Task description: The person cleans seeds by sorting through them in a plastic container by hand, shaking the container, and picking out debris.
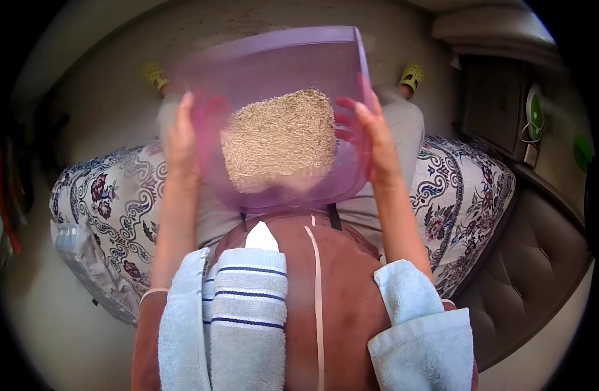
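A see-through purple plastic bin [280, 62] is held up over my lap, tilted so its inside faces me. A heap of small straw-coloured grains or seeds [283, 140] lies in it, with darker bits along the far edge; the exact kind I cannot make out. My left hand [184, 143] grips the left wall, its fingers showing blurred through the plastic. On the opposite wall my right hand [381, 140] is closed, thumb near the upper edge and fingertips visible through the side.
I sit on a seat with a patterned cloth [456, 202]. A light blue towel [247, 306] hangs over my brown top. Yellow-green clogs [412, 77] are on my feet. Brown padded furniture [530, 260] stands at right, with a green and white round object [534, 111] beyond.
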Tool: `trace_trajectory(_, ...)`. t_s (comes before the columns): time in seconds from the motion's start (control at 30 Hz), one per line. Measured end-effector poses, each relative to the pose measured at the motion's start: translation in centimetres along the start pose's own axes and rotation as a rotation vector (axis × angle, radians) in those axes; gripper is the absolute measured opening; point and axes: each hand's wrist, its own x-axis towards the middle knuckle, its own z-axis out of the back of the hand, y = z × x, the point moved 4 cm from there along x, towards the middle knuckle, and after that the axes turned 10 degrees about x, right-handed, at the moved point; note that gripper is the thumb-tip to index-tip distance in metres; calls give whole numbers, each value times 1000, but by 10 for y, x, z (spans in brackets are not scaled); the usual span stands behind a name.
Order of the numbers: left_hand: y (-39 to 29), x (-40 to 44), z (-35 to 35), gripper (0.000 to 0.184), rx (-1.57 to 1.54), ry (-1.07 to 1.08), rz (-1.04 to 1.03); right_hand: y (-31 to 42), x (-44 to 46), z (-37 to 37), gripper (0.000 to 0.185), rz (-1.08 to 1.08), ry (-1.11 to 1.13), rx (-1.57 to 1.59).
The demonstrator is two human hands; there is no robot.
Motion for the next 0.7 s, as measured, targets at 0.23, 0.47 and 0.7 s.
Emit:
trace_trajectory(0.23,25,-21,-45,52,-28,-99,-190,3,24,54,67,-11,59,68)
trace_trajectory(0.47,13,1,-10,52,-38,-69,-174,-6,31,21,67,25,90,94)
trace_trajectory(0.7,28,18,-9,51,-114,-37,-154,-17,42,33,74,102,-20,-1)
